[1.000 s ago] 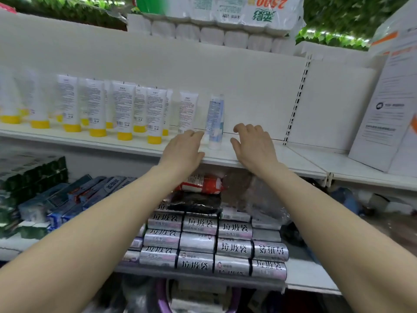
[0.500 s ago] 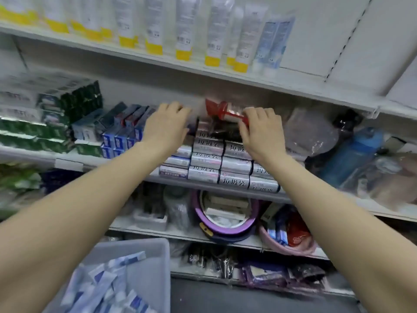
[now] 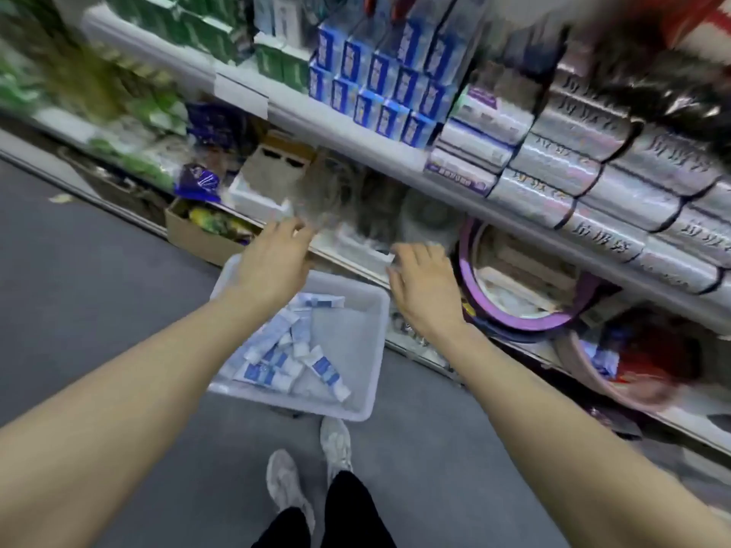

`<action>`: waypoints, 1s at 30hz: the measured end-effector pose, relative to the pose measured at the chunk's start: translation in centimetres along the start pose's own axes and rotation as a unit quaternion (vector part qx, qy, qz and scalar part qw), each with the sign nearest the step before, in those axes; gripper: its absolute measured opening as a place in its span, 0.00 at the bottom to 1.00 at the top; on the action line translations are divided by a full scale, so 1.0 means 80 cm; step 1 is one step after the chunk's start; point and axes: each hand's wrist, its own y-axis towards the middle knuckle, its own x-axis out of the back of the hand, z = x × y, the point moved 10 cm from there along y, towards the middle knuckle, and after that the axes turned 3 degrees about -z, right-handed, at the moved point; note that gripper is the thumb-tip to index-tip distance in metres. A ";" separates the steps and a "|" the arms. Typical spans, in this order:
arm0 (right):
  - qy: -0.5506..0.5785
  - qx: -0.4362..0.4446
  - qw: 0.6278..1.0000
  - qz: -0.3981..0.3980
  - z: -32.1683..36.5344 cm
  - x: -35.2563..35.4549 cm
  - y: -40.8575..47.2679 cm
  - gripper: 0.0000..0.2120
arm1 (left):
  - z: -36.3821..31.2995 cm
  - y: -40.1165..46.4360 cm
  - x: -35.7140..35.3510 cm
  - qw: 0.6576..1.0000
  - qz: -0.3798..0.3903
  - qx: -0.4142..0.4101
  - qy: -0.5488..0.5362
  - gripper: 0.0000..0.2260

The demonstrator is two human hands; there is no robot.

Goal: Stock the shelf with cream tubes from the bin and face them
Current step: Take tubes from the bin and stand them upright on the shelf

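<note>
Currently both hands empty, fingers spread: left hand over bin far rim, right hand beside far-right corner. Cream tubes likely light, soft, slippery; pinch mid-body.

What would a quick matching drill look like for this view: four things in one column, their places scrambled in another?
Things:
1. bin
2. cream tubes
3. blue boxes
4. purple-rimmed basin

Places:
A. stacked on the upper shelf, at its front edge
B. on the floor, in front of the shoes
C. piled loose inside the bin
D. on a low shelf, right of the right hand

Pairs: 1-B, 2-C, 3-A, 4-D
</note>
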 end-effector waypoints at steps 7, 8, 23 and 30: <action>0.082 -0.008 0.987 0.141 0.036 -0.191 -0.040 0.13 | 0.106 -0.078 -0.165 0.985 0.117 0.123 -0.036 0.24; 0.085 -0.011 0.982 0.171 0.038 -0.221 -0.049 0.14 | 0.118 -0.088 -0.191 0.981 0.135 0.138 -0.039 0.24; 0.047 -0.020 0.888 0.457 0.041 -0.503 -0.164 0.24 | 0.214 -0.123 -0.444 0.942 0.217 0.251 -0.048 0.28; 0.071 -0.066 0.870 0.484 0.051 -0.544 -0.195 0.39 | 0.223 -0.114 -0.468 0.947 0.191 0.256 -0.032 0.28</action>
